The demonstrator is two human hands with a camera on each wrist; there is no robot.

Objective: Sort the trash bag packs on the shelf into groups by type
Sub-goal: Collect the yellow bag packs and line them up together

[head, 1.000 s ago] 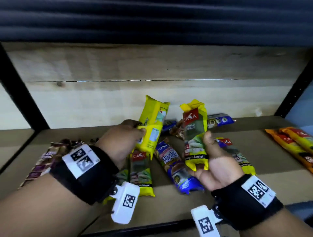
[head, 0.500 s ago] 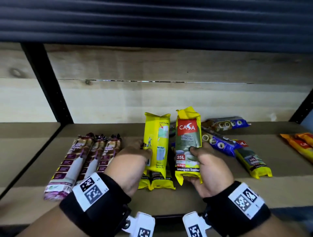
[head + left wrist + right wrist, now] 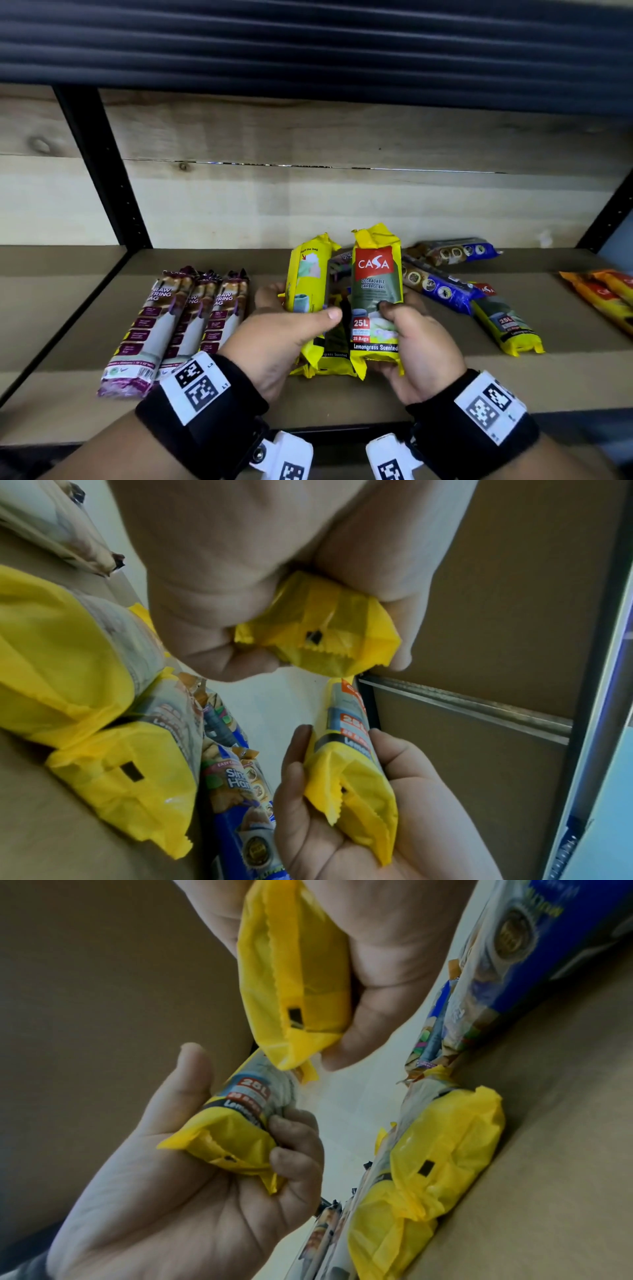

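It looked like a shop, or a mock-up of one: a retail-style shelf (image 3: pixel 342 394) with a brown board deck, black metal uprights (image 3: pixel 102 171) punched with adjustment holes, and a pale wood-plank back wall (image 3: pixel 308 205). Packaged goods lay on it as stock would: three purple drawstring-bag packs (image 3: pixel 171 325) set side by side, yellow packs (image 3: pixel 507 325) printed "CASA Degradable Garbage Bag, 25L, Lemongrass Scented", blue packs (image 3: pixel 442 287) and orange packs (image 3: pixel 603 294) at the right edge. Above hung the dark ribbed underside of another tier (image 3: pixel 308 41).
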